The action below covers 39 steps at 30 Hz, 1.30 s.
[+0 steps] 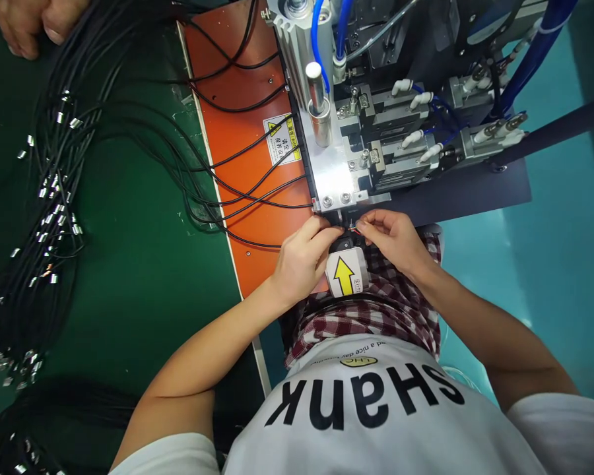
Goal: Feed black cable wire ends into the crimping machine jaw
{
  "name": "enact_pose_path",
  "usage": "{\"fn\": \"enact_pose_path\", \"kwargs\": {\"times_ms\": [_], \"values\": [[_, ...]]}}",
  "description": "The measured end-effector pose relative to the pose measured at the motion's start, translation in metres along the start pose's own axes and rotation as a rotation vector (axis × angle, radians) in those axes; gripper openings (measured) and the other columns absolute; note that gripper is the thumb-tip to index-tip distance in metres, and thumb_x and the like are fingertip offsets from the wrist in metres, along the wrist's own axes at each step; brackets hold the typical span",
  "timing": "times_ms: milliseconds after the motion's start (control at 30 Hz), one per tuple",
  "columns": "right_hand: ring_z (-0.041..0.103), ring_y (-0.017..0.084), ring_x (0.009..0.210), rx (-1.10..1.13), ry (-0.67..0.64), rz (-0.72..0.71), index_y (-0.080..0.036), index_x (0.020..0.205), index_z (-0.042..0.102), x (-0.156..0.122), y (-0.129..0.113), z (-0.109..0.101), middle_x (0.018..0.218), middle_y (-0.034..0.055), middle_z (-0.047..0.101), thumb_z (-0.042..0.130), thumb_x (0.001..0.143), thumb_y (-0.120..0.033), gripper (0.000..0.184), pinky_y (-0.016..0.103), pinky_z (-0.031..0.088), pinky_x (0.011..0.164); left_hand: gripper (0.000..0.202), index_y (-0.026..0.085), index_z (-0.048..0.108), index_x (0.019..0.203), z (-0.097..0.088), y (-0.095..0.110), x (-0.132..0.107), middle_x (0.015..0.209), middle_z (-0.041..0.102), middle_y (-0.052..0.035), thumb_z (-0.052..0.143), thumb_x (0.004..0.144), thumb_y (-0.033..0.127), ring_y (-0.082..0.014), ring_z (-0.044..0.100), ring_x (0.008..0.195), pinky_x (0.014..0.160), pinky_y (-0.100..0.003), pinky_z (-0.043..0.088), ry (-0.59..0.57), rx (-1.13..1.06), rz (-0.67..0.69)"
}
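Note:
At the front end of a metal pneumatic machine (334, 168), my two hands meet close together. My left hand (301, 256) is closed in a pinch on a black cable (257, 243) that comes across the orange plate (262, 270). Thin coloured wires (355, 229) fan out at the cable's end, and the fingertips of my right hand (393, 237) pinch them. Just below the fingers sits a white label with a yellow arrow (345, 274). Several more black cables run over the orange plate into the machine's side. My fingers partly hide the cable's end.
A large bundle of black cables with shiny metal ends (54, 204) lies on the green mat (143, 316) to the left. Another person's hand (27, 26) rests at the upper left. Blue air tubes (529, 66) and several cylinders (400, 125) fill the machine's right side.

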State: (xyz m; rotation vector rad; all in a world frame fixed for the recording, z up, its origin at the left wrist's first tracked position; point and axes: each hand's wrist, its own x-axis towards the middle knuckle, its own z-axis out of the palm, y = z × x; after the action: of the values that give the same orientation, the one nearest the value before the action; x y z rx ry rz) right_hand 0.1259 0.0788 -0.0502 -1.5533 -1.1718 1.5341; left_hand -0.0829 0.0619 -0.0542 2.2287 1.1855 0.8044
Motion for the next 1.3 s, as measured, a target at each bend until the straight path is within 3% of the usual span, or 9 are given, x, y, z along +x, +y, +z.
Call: {"fn": "enact_pose_path", "kwargs": {"times_ms": [433, 867, 1100, 1300], "values": [[0.054, 0.012, 0.060, -0.025, 0.002, -0.023, -0.018, 0.077, 0.066, 0.000, 0.005, 0.000, 0.067, -0.0010, 0.062, 0.070, 0.083, -0.036, 0.020, 0.026, 0.045, 0.057, 0.035, 0.018, 0.064, 0.121, 0.004, 0.000, 0.000, 0.101, 0.061, -0.0099, 0.038, 0.099, 0.014, -0.0169, 0.061, 0.086, 0.070, -0.027, 0.051, 0.000, 0.197, 0.077], [0.069, 0.019, 0.060, -0.243, 0.061, -0.077, -0.021, 0.085, 0.060, -0.006, 0.007, 0.002, 0.065, 0.0007, 0.067, 0.062, 0.091, -0.035, 0.015, 0.029, 0.048, 0.057, 0.037, 0.018, 0.068, 0.116, 0.000, 0.005, 0.006, 0.097, 0.066, -0.0109, 0.034, 0.102, 0.018, -0.0179, 0.059, 0.081, 0.068, -0.029, 0.045, -0.051, 0.323, 0.099], [0.064, 0.015, 0.060, -0.055, 0.047, -0.105, -0.021, 0.086, 0.058, -0.006, 0.016, 0.006, 0.064, -0.0021, 0.063, 0.063, 0.091, -0.039, 0.019, 0.028, 0.049, 0.060, 0.035, 0.018, 0.070, 0.115, 0.000, 0.006, 0.007, 0.096, 0.064, -0.0096, 0.037, 0.101, 0.017, -0.0166, 0.058, 0.078, 0.065, -0.028, 0.042, -0.007, 0.339, 0.093], [0.062, 0.015, 0.054, -0.212, 0.060, -0.098, -0.022, 0.085, 0.058, -0.006, 0.011, 0.006, 0.061, -0.0011, 0.063, 0.060, 0.093, -0.034, 0.015, 0.028, 0.046, 0.053, 0.037, 0.019, 0.068, 0.116, 0.002, 0.005, 0.005, 0.098, 0.063, -0.0092, 0.035, 0.102, 0.019, -0.0157, 0.057, 0.077, 0.065, -0.026, 0.042, -0.004, 0.350, 0.085]]}}
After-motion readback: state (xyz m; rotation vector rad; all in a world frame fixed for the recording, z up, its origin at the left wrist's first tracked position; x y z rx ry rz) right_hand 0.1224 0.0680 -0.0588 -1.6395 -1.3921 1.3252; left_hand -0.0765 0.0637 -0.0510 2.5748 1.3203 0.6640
